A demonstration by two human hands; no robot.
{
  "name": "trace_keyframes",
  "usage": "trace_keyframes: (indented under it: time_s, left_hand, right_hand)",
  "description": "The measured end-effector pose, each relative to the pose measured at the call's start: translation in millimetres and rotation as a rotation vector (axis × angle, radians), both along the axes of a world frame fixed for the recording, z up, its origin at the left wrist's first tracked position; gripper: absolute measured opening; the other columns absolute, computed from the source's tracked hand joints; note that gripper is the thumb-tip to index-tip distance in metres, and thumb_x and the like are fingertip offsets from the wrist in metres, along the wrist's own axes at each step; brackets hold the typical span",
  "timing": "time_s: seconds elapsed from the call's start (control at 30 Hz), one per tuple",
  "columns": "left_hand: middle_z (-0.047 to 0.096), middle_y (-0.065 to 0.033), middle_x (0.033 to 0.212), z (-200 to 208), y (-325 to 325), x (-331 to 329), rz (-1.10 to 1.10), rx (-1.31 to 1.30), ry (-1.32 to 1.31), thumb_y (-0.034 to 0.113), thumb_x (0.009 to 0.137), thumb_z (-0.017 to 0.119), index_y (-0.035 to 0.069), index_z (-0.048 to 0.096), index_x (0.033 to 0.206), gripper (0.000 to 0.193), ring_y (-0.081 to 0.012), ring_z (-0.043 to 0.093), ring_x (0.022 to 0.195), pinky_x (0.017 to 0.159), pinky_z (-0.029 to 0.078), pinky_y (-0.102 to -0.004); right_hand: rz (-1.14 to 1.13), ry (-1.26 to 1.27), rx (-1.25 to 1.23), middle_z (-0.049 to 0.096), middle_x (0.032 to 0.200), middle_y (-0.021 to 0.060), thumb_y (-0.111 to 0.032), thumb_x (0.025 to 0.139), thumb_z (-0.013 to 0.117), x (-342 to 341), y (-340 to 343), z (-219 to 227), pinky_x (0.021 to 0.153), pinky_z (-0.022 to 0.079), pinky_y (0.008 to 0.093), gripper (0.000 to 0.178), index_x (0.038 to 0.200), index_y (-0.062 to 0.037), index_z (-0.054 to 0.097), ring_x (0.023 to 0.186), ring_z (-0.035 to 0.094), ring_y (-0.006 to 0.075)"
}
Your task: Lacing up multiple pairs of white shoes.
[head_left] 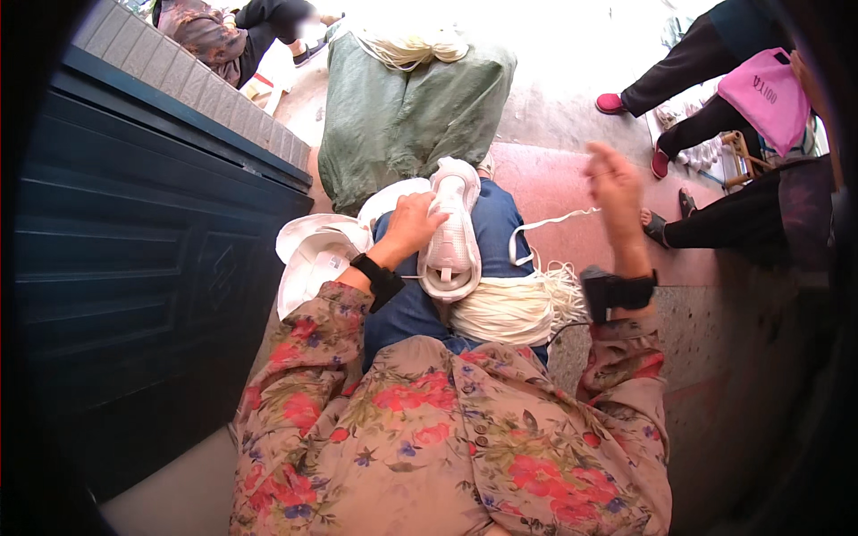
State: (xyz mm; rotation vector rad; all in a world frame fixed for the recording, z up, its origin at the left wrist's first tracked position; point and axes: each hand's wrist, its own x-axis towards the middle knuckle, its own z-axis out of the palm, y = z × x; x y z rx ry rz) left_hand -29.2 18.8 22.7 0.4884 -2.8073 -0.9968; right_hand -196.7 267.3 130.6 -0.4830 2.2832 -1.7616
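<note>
A white shoe upper (pixel 451 228) lies lengthwise over my knees, its toe end toward me. My left hand (pixel 413 223) is closed on its left edge. Off to the right, my right hand (pixel 617 192) is raised above the floor, its fingers closed and somewhat blurred. A cream shoelace (pixel 550 221) runs to this hand from beside a bundle of laces (pixel 505 308) on my right thigh. More white shoe uppers (pixel 313 255) rest at my left side, partly hidden by my left arm.
A green sack (pixel 411 116) stands just beyond my knees, with another lace bundle (pixel 411 45) on top. A dark blue panelled door (pixel 152 259) bounds the left side. Other people's legs (pixel 670 71) and a pink bag (pixel 767 98) are at the right; another person (pixel 214 40) sits at the far left.
</note>
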Motion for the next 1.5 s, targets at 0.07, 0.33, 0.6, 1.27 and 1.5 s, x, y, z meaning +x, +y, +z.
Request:
trace_keyframes:
  time_s: [0.07,0.33,0.6,1.27,1.5]
  left_hand:
    - [0.059,-0.0214,0.089,-7,6,-4,-0.025,-0.016,-0.021,0.022,0.071,0.068,-0.001,0.060,0.088,0.030,-0.0392,0.055,0.086,0.077,0.044,-0.0433]
    - [0.061,-0.0200,0.085,-11,7,-14,0.015,-0.029,-0.064,0.023,0.068,0.070,-0.002,0.061,0.090,0.034,-0.0336,0.059,0.081,0.071,0.046,-0.0388]
    - [0.063,-0.0168,0.077,-20,10,-14,0.074,0.055,0.022,0.020,0.068,0.070,-0.002,0.063,0.087,0.030,-0.0287,0.062,0.072,0.065,0.048,-0.0351]
    - [0.063,-0.0109,0.078,-1,0,-4,-0.002,0.210,0.046,0.014,0.075,0.067,-0.001,0.062,0.094,0.024,-0.0176,0.061,0.069,0.064,0.048,-0.0278]
    - [0.057,-0.0116,0.072,-12,-31,3,-0.236,-0.394,0.305,0.005,0.075,0.057,0.004,0.059,0.079,0.005,-0.0294,0.055,0.072,0.064,0.045,-0.0399]
  right_hand:
    - [0.144,-0.021,0.157,0.061,0.071,0.0052,-0.018,0.088,0.052,21,-20,-29,0.054,0.044,0.0248,0.022,0.102,-0.0044,0.062,0.060,0.053,0.0092]
    - [0.341,-0.019,0.224,0.064,0.072,0.0103,-0.018,0.081,0.060,77,-77,-120,0.060,0.045,0.0277,0.020,0.088,0.0006,0.065,0.062,0.058,0.0123]
    - [0.283,0.110,0.332,0.064,0.075,0.0161,-0.019,0.078,0.060,76,-93,-129,0.063,0.048,0.0348,0.020,0.083,0.0002,0.065,0.069,0.063,0.0274]
    - [0.384,0.342,0.277,0.060,0.087,0.0189,-0.004,0.078,0.051,80,-118,-130,0.073,0.045,0.0444,0.021,0.099,-0.0035,0.055,0.086,0.058,0.0355]
    - [0.386,0.194,0.260,0.059,0.080,0.0157,-0.020,0.077,0.062,73,-92,-121,0.067,0.046,0.0381,0.031,0.103,-0.0039,0.055,0.076,0.059,0.0302]
